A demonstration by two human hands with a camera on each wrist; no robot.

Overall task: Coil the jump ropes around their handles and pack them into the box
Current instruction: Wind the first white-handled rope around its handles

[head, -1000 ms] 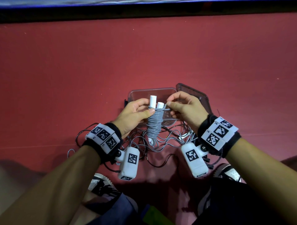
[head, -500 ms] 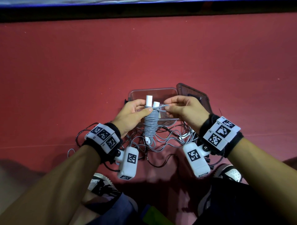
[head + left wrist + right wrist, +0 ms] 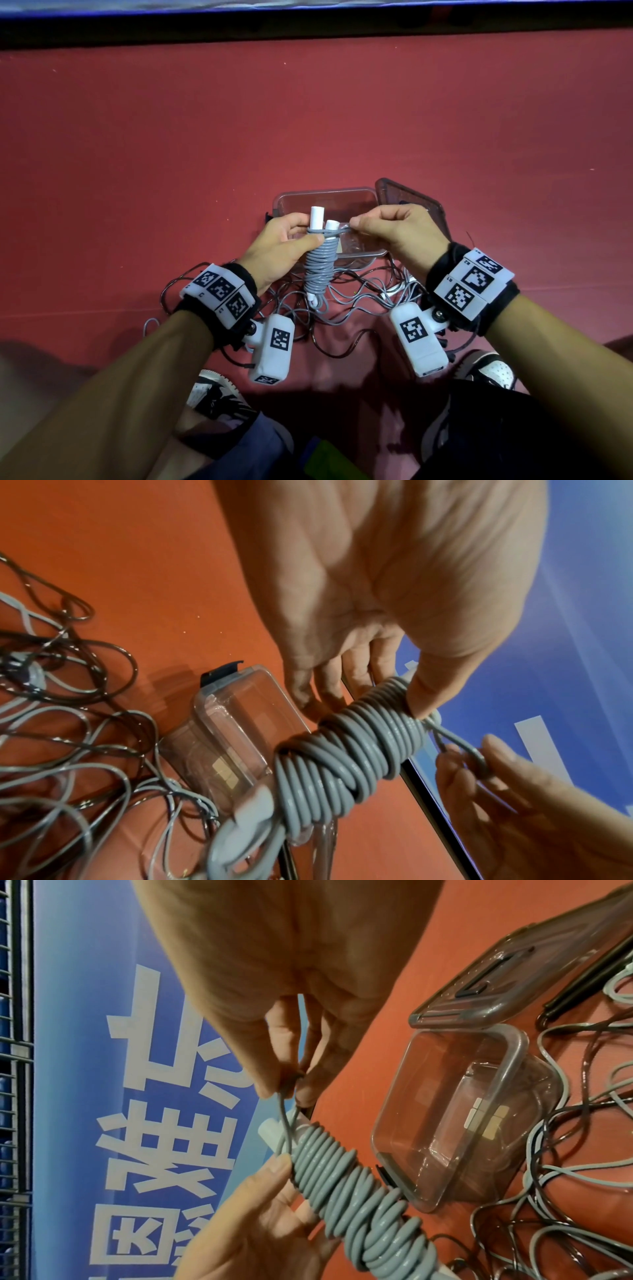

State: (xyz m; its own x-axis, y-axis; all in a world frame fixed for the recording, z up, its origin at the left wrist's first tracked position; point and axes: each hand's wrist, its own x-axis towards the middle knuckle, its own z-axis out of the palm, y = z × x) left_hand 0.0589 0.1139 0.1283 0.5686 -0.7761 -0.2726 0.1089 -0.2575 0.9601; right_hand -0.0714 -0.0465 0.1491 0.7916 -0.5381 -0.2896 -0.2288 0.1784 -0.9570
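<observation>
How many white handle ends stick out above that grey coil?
2: a taller handle end on the left, by the left hand, and a shorter one right beside it. Others may hide among loose ropes.

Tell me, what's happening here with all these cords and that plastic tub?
A person is bundling a grey jump rope around its two white handles. The left hand grips the wound bundle, thumb pressed on the coils, while the right hand pinches the last loop of rope at the top, apparently to tuck it in. The clear box sits open on the red floor just beyond, nothing packed in it yet, its lid lying beside it. More loose ropes, grey and dark, lie tangled underneath.
</observation>
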